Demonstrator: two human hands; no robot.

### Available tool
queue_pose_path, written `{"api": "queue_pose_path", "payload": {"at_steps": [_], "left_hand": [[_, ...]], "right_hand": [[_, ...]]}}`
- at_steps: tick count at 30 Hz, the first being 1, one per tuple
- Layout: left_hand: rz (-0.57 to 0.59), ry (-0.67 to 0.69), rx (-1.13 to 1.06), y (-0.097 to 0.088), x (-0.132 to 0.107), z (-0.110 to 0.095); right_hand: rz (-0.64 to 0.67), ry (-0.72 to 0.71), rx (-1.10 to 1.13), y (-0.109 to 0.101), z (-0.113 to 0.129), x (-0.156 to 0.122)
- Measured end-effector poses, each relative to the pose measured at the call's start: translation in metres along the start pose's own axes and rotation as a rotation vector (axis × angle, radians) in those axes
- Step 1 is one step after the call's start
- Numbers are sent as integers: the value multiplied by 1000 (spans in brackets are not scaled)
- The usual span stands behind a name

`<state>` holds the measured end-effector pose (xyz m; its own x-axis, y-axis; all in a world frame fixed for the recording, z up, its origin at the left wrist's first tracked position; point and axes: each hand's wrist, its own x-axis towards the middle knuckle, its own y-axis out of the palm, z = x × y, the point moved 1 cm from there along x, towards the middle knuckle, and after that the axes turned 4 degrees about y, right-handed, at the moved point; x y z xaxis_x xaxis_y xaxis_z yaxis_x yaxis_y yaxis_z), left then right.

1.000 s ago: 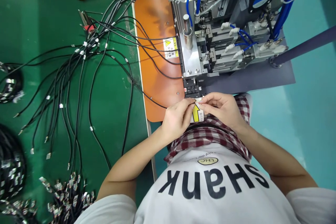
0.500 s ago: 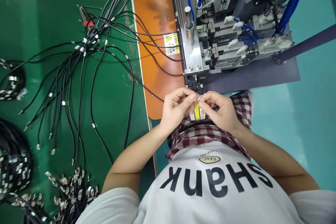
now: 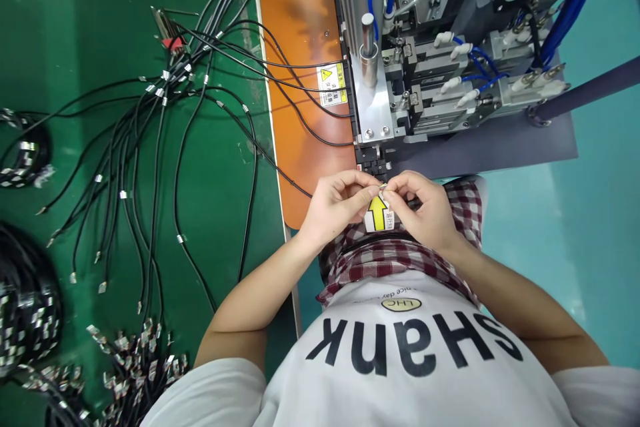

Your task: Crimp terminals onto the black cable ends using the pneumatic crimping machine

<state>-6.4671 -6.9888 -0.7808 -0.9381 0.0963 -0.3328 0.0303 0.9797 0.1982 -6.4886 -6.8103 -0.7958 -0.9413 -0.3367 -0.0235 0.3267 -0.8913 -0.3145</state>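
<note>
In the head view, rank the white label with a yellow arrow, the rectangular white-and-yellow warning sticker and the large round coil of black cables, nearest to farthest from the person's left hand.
1. Yellow-arrow label: just right of the left hand.
2. Warning sticker: higher in the picture, on the orange plate.
3. Coil of black cables: far left, on the green table.

Bright light; soft shadows on orange plate (image 3: 305,155); sheen on floor (image 3: 555,227).

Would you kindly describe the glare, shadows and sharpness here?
Head view: pale glare on the blue floor, shadowy patches on the orange board; head view: the white shirt sharp enough to read, the small piece between left hand and right hand too tiny to identify.
</note>
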Motion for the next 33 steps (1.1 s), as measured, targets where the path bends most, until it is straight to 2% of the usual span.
{"api": "queue_pose_path", "payload": {"at_steps": [8, 14, 18, 21, 24, 29, 33], "left_hand": [[-2, -49, -158, -4, 5, 2], [-11, -66, -234, -8, 8, 3], [-19, -17, -219, -5, 5, 4], [-90, 15, -132, 0, -1, 3], [-139, -21, -111, 5, -6, 1], [-128, -61, -138, 5, -5, 0], [-119, -64, -131, 4, -4, 1]], "right_hand": [[20, 81, 88, 7, 1, 0], [-22, 3, -9, 9, 8, 3], [-36, -23, -60, 8, 9, 4], [-40, -28, -47, 9, 7, 4], [-47, -43, -36, 11, 6, 3], [-73, -53, -18, 16, 3, 4], [-7, 16, 33, 10, 5, 6]]}}
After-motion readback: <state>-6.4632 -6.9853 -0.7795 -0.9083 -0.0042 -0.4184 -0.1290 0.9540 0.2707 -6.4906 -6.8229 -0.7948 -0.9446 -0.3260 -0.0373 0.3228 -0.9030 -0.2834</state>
